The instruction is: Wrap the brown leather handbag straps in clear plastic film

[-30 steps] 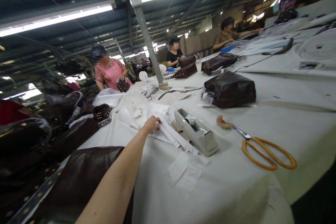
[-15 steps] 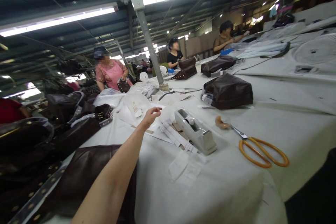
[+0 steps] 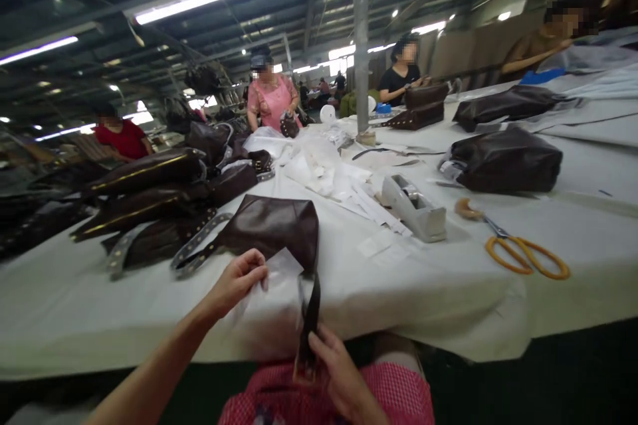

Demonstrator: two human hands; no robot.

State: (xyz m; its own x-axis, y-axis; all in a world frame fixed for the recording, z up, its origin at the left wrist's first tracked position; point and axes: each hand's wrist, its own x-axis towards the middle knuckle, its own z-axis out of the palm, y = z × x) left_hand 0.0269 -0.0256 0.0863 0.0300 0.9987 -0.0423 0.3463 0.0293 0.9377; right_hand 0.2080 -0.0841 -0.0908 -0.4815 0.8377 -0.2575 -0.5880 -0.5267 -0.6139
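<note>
My left hand pinches a clear plastic sheet at the table's near edge. Close to my lap, my right hand closes on a dark brown strap, whose lower end looks to carry a buckle, blurred. The strap hangs over the edge from a dark brown leather bag lying on the white table cover. A second strap, studded and wrapped in plastic, curves out on the bag's left side.
Beyond the bag stand a tape dispenser and white paper strips. Orange-handled scissors lie to the right, below another brown bag. Several bags are piled at left. A co-worker in a pink apron handles a bag across the table.
My left hand has come back from beside the tape dispenser and now holds a clear plastic sheet. My right hand has come into view on the strap. The view has turned left.
</note>
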